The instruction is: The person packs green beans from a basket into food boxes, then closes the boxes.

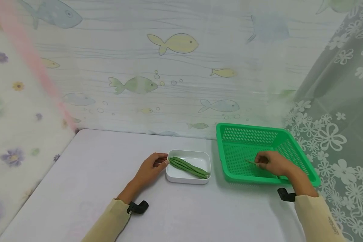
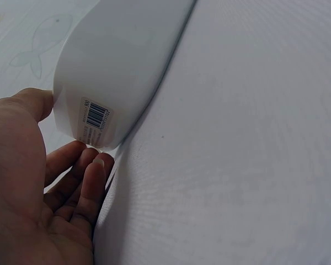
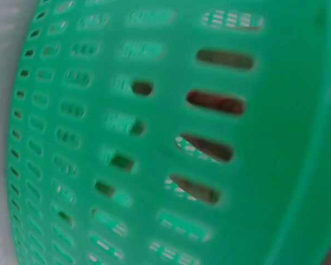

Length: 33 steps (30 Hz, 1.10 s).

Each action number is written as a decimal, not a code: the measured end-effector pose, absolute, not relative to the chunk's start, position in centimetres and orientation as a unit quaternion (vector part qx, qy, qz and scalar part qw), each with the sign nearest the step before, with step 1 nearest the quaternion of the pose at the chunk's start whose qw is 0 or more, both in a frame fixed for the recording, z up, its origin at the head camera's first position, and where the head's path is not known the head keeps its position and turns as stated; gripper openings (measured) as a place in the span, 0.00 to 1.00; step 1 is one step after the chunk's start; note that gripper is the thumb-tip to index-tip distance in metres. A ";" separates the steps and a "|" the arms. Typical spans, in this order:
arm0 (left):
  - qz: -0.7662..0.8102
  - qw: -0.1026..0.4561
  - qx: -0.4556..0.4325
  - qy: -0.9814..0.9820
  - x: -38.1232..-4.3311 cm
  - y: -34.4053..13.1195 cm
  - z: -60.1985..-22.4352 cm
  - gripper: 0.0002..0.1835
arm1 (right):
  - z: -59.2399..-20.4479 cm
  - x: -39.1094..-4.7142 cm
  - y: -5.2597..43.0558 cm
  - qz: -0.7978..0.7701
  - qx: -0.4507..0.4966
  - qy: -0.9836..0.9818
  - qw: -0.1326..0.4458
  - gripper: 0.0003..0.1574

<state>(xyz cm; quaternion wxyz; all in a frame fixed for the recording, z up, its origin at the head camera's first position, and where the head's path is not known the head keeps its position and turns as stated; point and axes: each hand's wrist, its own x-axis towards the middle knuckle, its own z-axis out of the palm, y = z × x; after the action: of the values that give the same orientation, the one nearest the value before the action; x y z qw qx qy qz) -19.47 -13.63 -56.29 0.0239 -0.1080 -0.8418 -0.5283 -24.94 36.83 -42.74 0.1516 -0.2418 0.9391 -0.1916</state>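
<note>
A white rectangular dish (image 1: 188,180) on the table holds several long green beans (image 1: 189,167), bundled slantwise across it. My left hand (image 1: 151,168) holds the dish's left end: in the left wrist view the thumb meets the rim and the curled fingers touch the lower corner beside a barcode label (image 2: 95,117). Inside a green plastic basket (image 1: 222,158), my right hand (image 1: 273,163) pinches a thin brownish-green bean (image 1: 250,162) between thumb and fingers. Another dark green piece (image 1: 282,178) shows partly under the right wrist. The right wrist view is filled by the basket's slotted wall (image 3: 154,143).
Basket and dish stand apart on a white-covered table (image 1: 93,174), the basket to the right. A fish-print curtain (image 1: 169,90) hangs behind the table's back edge. Flowered sheets hang at the left (image 1: 21,134) and right (image 1: 341,134).
</note>
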 end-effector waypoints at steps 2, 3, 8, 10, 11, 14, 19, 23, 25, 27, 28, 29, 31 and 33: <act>-0.527 0.027 -0.110 -0.842 -19.5 -13.6 -56.3 0.24 | -42.7 -24.9 36.6 -0.189 -0.244 0.942 0.132 0.04; -0.527 0.028 -0.111 -0.842 -19.5 -13.7 -56.3 0.23 | -42.7 -24.9 36.5 -0.188 -0.245 0.943 0.123 0.05; -0.526 0.029 -0.113 -0.842 -19.5 -13.7 -56.2 0.23 | -42.2 -24.7 35.7 -0.183 -0.242 0.950 0.080 0.07; -0.525 0.029 -0.112 -0.843 -19.5 -13.7 -56.2 0.23 | -42.0 -24.6 35.3 -0.183 -0.244 0.950 0.064 0.07; -0.525 0.028 -0.111 -0.843 -19.5 -13.7 -56.1 0.23 | -41.9 -24.5 35.1 -0.185 -0.245 0.950 0.057 0.07; -0.524 0.026 -0.108 -0.844 -19.4 -13.7 -56.1 0.23 | -41.5 -24.2 34.5 -0.190 -0.247 0.949 0.040 0.08; -0.522 0.022 -0.106 -0.846 -19.4 -13.7 -56.1 0.23 | -40.9 -23.7 33.5 -0.191 -0.248 0.950 0.018 0.09; -0.524 0.025 -0.107 -0.845 -19.4 -13.7 -56.3 0.24 | -40.6 -23.5 32.4 -0.183 -0.270 0.945 -0.008 0.09; -0.523 0.027 -0.108 -0.845 -19.4 -13.7 -56.4 0.24 | -40.5 -23.4 31.8 -0.176 -0.285 0.942 -0.027 0.09; -0.523 0.027 -0.107 -0.845 -19.5 -13.7 -56.5 0.23 | -40.4 -23.3 31.2 -0.174 -0.300 0.937 -0.047 0.09; -0.522 0.027 -0.107 -0.846 -19.5 -13.7 -56.5 0.23 | -40.4 -23.2 30.9 -0.173 -0.306 0.935 -0.056 0.09; -0.521 0.026 -0.106 -0.847 -19.5 -13.7 -56.5 0.23 | -40.3 -23.1 30.6 -0.173 -0.311 0.932 -0.064 0.09; -0.520 0.025 -0.106 -0.847 -19.5 -13.7 -56.5 0.23 | -40.2 -22.9 30.0 -0.176 -0.318 0.928 -0.075 0.10; -0.521 0.025 -0.106 -0.846 -19.5 -13.7 -56.4 0.23 | -40.0 -22.8 29.3 -0.178 -0.325 0.925 -0.085 0.10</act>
<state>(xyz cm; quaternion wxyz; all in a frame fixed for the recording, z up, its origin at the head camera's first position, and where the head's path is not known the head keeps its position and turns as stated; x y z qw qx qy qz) -19.51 -13.67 -56.41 0.0251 -0.1063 -0.8463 -0.5214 -22.81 29.35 -40.01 -0.0847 -0.3247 0.9252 -0.1775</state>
